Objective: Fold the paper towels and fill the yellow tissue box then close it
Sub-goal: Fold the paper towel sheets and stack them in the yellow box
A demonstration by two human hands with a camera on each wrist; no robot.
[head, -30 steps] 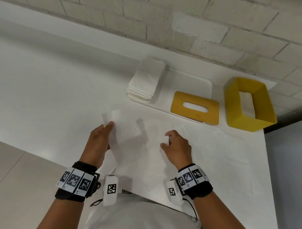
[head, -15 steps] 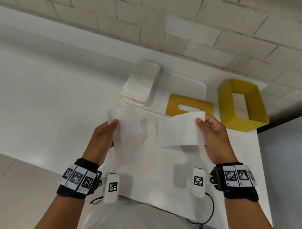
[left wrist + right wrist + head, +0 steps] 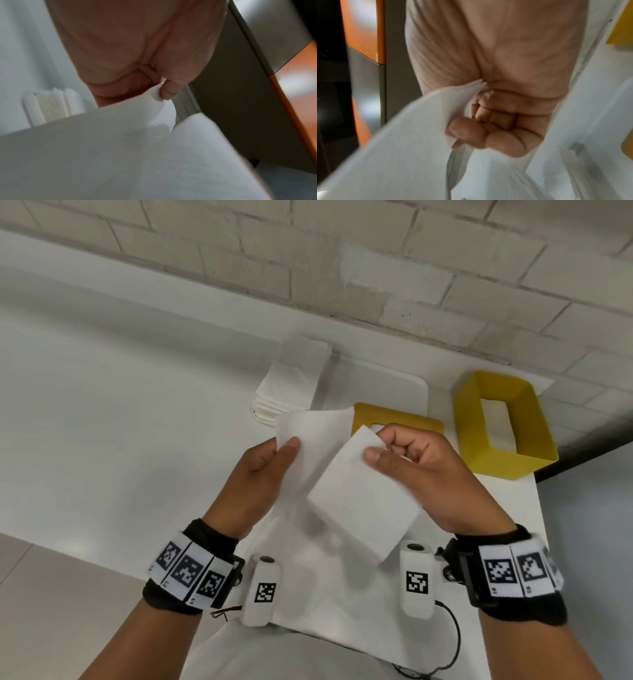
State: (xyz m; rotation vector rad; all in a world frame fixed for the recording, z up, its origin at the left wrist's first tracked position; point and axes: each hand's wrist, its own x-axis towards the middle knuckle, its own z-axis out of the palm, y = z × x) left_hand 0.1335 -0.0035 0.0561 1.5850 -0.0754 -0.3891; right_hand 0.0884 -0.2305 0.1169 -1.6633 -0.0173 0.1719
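Both hands hold one white paper towel (image 3: 359, 494) lifted above the table. My left hand (image 3: 260, 470) pinches its left corner (image 3: 157, 94) between thumb and fingers. My right hand (image 3: 421, 460) pinches the right end (image 3: 471, 92), folded over toward the left. The yellow tissue box (image 3: 503, 426) stands open at the back right with white paper inside. Its yellow lid (image 3: 404, 419), with an oval slot, lies flat left of the box, partly hidden by the towel and my right hand.
A stack of folded white paper towels (image 3: 294, 381) sits on a white tray (image 3: 383, 385) at the back, against a white brick wall. The white table (image 3: 102, 405) ends just right of the yellow box. More flat paper lies on the table under my hands.
My right hand lifted the towel's right end off the table, then swung it left toward my left hand, so the sheet now overlaps itself. Both hands rose.
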